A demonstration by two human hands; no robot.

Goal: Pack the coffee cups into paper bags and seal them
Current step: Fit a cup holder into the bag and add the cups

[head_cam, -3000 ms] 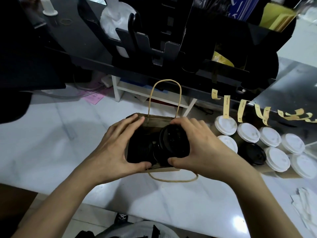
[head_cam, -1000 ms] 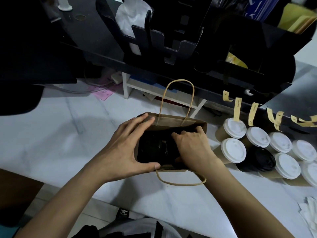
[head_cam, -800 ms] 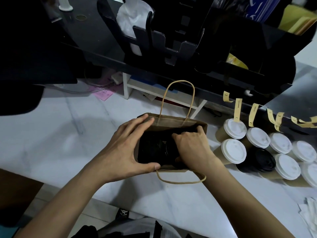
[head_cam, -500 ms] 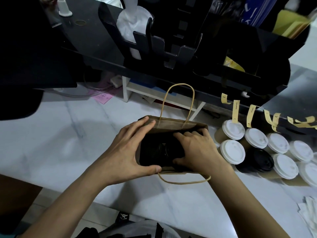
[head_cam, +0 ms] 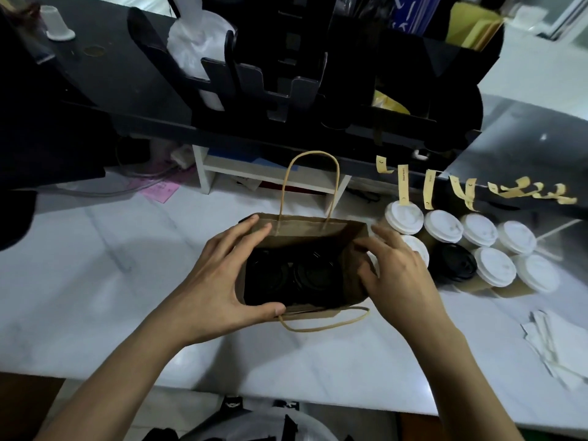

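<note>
A brown paper bag (head_cam: 318,229) stands upright on the white marble counter (head_cam: 95,265), mouth open toward the camera, its long axis running left to right. One twine handle (head_cam: 310,160) rises from the far rim; the other (head_cam: 327,324) droops over the near rim onto the counter. Inside, two black-lidded coffee cups (head_cam: 292,276) sit side by side along that axis. The left hand (head_cam: 219,281) clasps the bag's left end, fingers on the far rim and thumb hooked over the near edge. The right hand (head_cam: 397,272) is at the bag's right end with fingers spread and loosely bent; its fingertips touch the side panel without a clear grasp. Just right of it stand white-lidded cups (head_cam: 442,226) and one black-lidded cup (head_cam: 456,262), with yellow sticker strips (head_cam: 402,186) hanging from the black shelf edge above them.
</note>
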